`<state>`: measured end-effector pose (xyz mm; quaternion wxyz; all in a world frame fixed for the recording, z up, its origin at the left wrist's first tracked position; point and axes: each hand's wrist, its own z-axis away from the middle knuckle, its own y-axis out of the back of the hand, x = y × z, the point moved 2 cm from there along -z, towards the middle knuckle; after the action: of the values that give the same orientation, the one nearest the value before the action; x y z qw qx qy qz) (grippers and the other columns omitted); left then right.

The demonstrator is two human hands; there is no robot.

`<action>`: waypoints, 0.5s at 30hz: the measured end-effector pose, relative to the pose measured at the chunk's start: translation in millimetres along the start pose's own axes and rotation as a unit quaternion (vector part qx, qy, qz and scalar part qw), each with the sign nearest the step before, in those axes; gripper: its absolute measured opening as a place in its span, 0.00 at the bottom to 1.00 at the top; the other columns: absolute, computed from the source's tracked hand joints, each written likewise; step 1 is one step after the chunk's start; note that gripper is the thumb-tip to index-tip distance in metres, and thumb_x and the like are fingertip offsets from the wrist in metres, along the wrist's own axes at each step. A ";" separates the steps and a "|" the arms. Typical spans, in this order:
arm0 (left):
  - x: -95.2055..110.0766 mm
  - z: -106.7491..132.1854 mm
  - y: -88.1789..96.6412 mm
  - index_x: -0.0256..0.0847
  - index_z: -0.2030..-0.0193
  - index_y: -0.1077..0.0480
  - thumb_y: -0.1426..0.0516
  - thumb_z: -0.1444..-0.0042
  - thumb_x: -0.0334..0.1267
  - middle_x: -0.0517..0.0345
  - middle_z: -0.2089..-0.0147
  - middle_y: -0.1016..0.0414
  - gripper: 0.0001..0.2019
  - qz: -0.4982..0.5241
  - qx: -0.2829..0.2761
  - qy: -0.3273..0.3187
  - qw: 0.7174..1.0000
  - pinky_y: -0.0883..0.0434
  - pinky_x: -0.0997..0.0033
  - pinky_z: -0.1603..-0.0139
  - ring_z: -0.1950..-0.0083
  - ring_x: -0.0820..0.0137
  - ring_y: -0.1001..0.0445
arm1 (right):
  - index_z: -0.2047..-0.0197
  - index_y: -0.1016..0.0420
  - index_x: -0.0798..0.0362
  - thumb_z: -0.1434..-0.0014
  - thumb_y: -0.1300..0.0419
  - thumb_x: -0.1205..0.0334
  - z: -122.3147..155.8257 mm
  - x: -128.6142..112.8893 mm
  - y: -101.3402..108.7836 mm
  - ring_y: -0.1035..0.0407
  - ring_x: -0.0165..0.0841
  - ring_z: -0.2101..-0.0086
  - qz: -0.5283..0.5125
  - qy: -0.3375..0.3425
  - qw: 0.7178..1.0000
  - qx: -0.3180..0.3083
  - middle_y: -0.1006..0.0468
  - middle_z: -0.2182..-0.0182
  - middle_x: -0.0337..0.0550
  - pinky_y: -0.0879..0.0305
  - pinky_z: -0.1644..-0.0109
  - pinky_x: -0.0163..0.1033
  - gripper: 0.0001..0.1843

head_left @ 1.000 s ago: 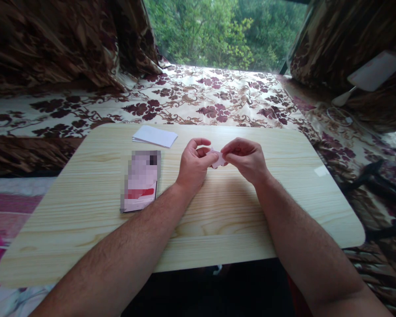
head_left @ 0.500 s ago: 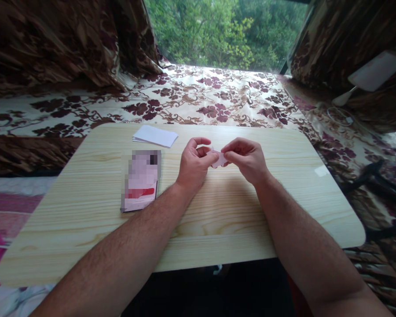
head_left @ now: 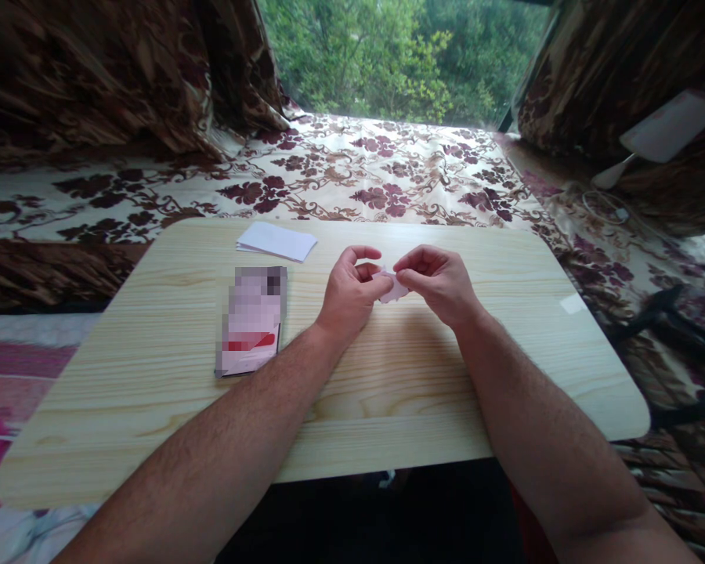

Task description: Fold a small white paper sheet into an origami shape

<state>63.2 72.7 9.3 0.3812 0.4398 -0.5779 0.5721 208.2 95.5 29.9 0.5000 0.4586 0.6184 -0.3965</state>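
Observation:
A small folded piece of pale pink paper [head_left: 395, 288] sits between my two hands just above the light wooden table [head_left: 388, 384]. My left hand [head_left: 351, 293] pinches its left side with thumb and forefinger, the other fingers curled. My right hand [head_left: 439, 282] pinches its right side with closed fingers. Both forearms rest on the table. Most of the paper is hidden by my fingers.
A stack of white paper sheets [head_left: 276, 240] lies at the table's far left. A pink and white booklet [head_left: 251, 321] lies left of my left hand. Floral fabric [head_left: 358, 172] covers the surface behind the table; dark curtains hang on both sides.
Both hands have shifted slightly right and away from me with the paper, and the fingertips have closed tighter on it.

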 end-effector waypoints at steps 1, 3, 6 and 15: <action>-0.3 0.0 0.2 0.41 0.55 0.35 0.36 0.58 0.30 0.66 0.72 0.30 0.22 0.001 0.000 0.000 1.000 0.32 0.74 0.72 0.75 0.75 0.30 | 0.70 0.22 0.55 0.53 0.33 0.68 0.0 -0.1 -0.3 0.29 0.28 0.75 0.005 0.004 1.000 0.003 0.22 0.77 0.37 0.31 0.72 0.33 0.04; -0.9 -0.2 0.3 0.41 0.55 0.35 0.36 0.59 0.29 0.66 0.72 0.31 0.22 0.001 0.003 0.004 1.000 0.32 0.74 0.72 0.75 0.75 0.30 | 0.70 0.22 0.55 0.53 0.33 0.68 -0.2 0.0 -0.8 0.29 0.28 0.75 0.011 0.011 1.000 0.004 0.22 0.76 0.37 0.31 0.71 0.34 0.04; -1.6 -0.6 0.4 0.41 0.55 0.35 0.36 0.60 0.29 0.66 0.72 0.31 0.23 0.000 0.007 0.013 1.000 0.32 0.74 0.73 0.75 0.75 0.30 | 0.70 0.22 0.54 0.53 0.34 0.68 -0.5 1.5 -1.3 0.29 0.29 0.75 0.011 0.022 1.000 0.005 0.21 0.76 0.37 0.31 0.70 0.35 0.04; -0.9 -1.6 1.4 0.41 0.55 0.36 0.36 0.59 0.29 0.66 0.72 0.30 0.23 -0.021 0.001 0.013 1.000 0.32 0.75 0.72 0.75 0.75 0.30 | 0.70 0.23 0.54 0.53 0.35 0.68 0.2 3.6 -2.9 0.30 0.29 0.74 0.003 0.045 0.999 0.000 0.22 0.75 0.38 0.33 0.69 0.36 0.04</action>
<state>62.1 74.2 8.1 0.4007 0.4446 -0.5627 0.5702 205.2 95.1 26.4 0.4729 0.4780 0.6389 -0.3737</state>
